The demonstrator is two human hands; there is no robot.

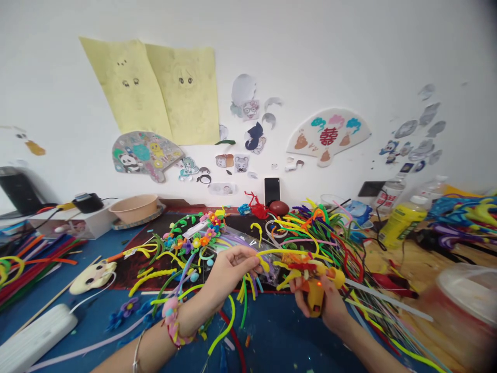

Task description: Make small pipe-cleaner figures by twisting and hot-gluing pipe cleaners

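In the head view, the left hand (233, 272) pinches a bright yellow fuzzy pipe cleaner (279, 253) between thumb and fingers. The right hand (324, 305) curls around a small yellow hot glue gun (316, 298), above the blue tabletop (272, 331) near its front edge, beside tangled multicoloured pipe cleaners (314, 228).

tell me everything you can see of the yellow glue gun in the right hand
The glue gun has a yellow body that looks like plastic, with a small red light glowing on it. Its grip sits in the right hand, upright and slightly tilted. A long whitish glue stick seems to run rightward from its rear. Yellow and orange pipe cleaners crowd its top, hiding the nozzle.
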